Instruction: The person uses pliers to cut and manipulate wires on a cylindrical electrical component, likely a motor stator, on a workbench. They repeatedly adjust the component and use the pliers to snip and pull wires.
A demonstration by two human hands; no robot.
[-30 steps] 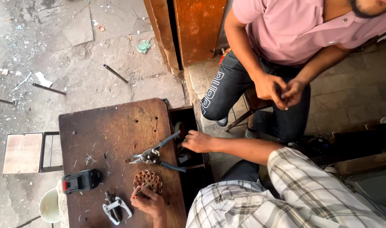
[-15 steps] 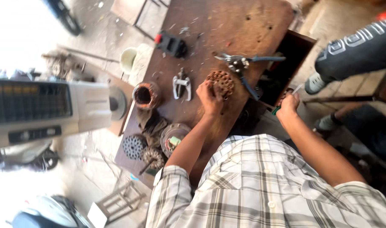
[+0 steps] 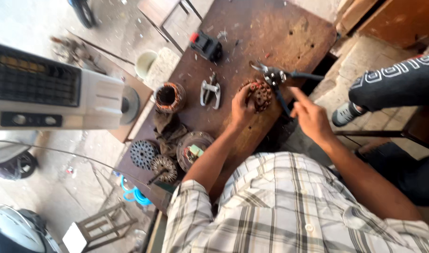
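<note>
On the worktop [image 3: 270, 33], the left hand [image 3: 242, 107] grips the copper-wound motor coil [image 3: 257, 93], while the right hand [image 3: 308, 115], fingers loosely spread, reaches the pliers [image 3: 280, 77] beside the coil; windings look uncut.

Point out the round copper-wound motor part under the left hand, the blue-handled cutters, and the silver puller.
motor part [image 3: 260, 93], head view, on its exposed winding face right of the fingers.
blue-handled cutters [image 3: 274, 75], head view, on the pivot joint.
silver puller [image 3: 210, 90], head view, on its central body.
</note>
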